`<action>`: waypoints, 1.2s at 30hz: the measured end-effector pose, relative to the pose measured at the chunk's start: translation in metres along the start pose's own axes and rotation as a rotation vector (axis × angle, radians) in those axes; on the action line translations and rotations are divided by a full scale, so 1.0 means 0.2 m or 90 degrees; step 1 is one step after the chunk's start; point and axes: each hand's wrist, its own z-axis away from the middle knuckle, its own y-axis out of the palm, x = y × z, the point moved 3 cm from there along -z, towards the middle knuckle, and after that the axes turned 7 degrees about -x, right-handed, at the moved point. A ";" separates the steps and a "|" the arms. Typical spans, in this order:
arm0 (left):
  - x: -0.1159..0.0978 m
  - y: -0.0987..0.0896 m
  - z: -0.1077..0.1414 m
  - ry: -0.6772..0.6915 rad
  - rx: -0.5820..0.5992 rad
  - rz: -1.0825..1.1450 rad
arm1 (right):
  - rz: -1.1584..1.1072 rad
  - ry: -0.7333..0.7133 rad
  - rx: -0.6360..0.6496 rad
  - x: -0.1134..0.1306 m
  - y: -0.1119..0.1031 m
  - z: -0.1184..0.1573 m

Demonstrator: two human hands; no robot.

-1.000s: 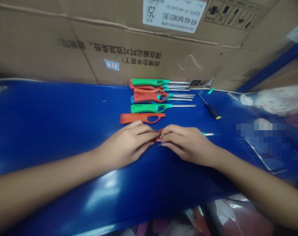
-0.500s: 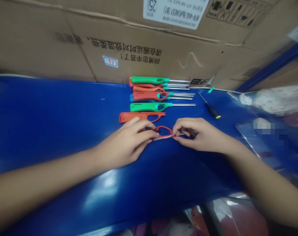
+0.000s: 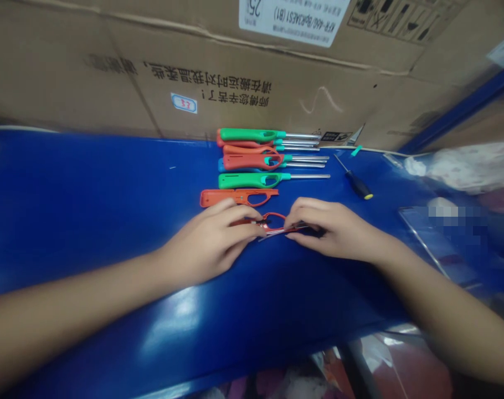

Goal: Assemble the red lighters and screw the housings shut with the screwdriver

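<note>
My left hand (image 3: 212,238) is closed on an orange half shell of a long-necked lighter (image 3: 277,214), low over the blue table. The shell's trigger loop shows between my hands; its handle is mostly under my left fingers. Thin pale wires (image 3: 273,233) run along the loop's near side. My right hand (image 3: 339,227) pinches at the shell's narrow front end, with fingertips on a thin wire; the exact grip is partly hidden. Just beyond my left hand lies the other orange half shell (image 3: 219,198), its inner side up.
Several whole lighters, among them a green one (image 3: 239,180), lie in rows before a cardboard box (image 3: 90,100). Right of them are a screwdriver (image 3: 357,184) and a small teal piece (image 3: 357,151). A phone-like flat device (image 3: 426,244) lies at the right.
My right hand has moved slightly left, closer to my left hand. A thin wire now sticks out at an angle below the loop. My left hand has stayed nearly still.
</note>
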 end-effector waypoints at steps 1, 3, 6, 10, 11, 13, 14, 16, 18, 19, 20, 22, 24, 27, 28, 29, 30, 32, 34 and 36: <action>0.00 0.00 0.00 0.000 -0.001 0.000 | 0.014 -0.004 -0.001 0.00 0.01 0.00; 0.00 0.00 0.00 0.000 -0.002 0.001 | 0.035 -0.011 -0.004 0.00 0.02 0.00; 0.00 0.00 0.00 0.001 0.000 -0.002 | 0.027 -0.013 -0.019 -0.01 0.03 -0.01; 0.00 0.00 0.00 0.006 -0.013 -0.020 | -0.015 -0.021 -0.042 -0.01 0.02 -0.01; 0.00 -0.01 0.00 0.010 -0.019 -0.025 | -0.020 -0.022 -0.041 -0.01 0.02 -0.01; -0.01 -0.01 0.00 0.019 -0.027 -0.036 | -0.024 -0.023 -0.037 -0.01 0.02 -0.01; -0.01 -0.01 0.01 0.023 -0.030 -0.039 | -0.024 -0.024 -0.034 -0.01 0.02 -0.01; -0.01 -0.01 0.01 0.028 -0.033 -0.042 | -0.016 -0.025 -0.035 -0.01 0.02 -0.01; -0.01 -0.01 0.01 0.028 -0.036 -0.043 | -0.001 -0.023 -0.043 -0.01 0.02 -0.01; -0.01 -0.01 0.01 0.029 -0.039 -0.042 | 0.006 -0.021 -0.047 -0.01 0.03 -0.02; -0.01 -0.01 0.01 0.029 -0.042 -0.041 | 0.011 -0.020 -0.049 -0.01 0.03 -0.02; -0.01 -0.01 0.01 0.026 -0.049 -0.038 | 0.011 -0.021 -0.053 -0.01 0.04 -0.02; -0.01 -0.01 0.01 0.023 -0.053 -0.033 | -0.001 -0.027 -0.061 -0.01 0.04 -0.02; -0.01 -0.01 0.01 0.016 -0.050 -0.024 | -0.012 -0.028 -0.068 -0.01 0.03 -0.02; -0.01 -0.01 0.01 0.015 -0.050 -0.021 | -0.011 -0.028 -0.066 -0.01 0.03 -0.01; -0.01 -0.01 0.01 0.014 -0.051 -0.017 | -0.010 -0.030 -0.065 0.00 0.03 -0.01; -0.01 -0.01 0.01 0.014 -0.053 -0.013 | -0.009 -0.034 -0.067 0.00 0.03 -0.01; 0.00 -0.01 0.01 0.014 -0.058 -0.005 | -0.016 -0.046 -0.079 0.00 0.03 -0.01; 0.00 -0.01 0.01 0.010 -0.058 0.000 | -0.029 -0.063 -0.098 0.00 0.04 -0.01; 0.00 0.00 0.01 0.007 -0.054 -0.004 | -0.041 -0.075 -0.116 -0.01 0.04 -0.01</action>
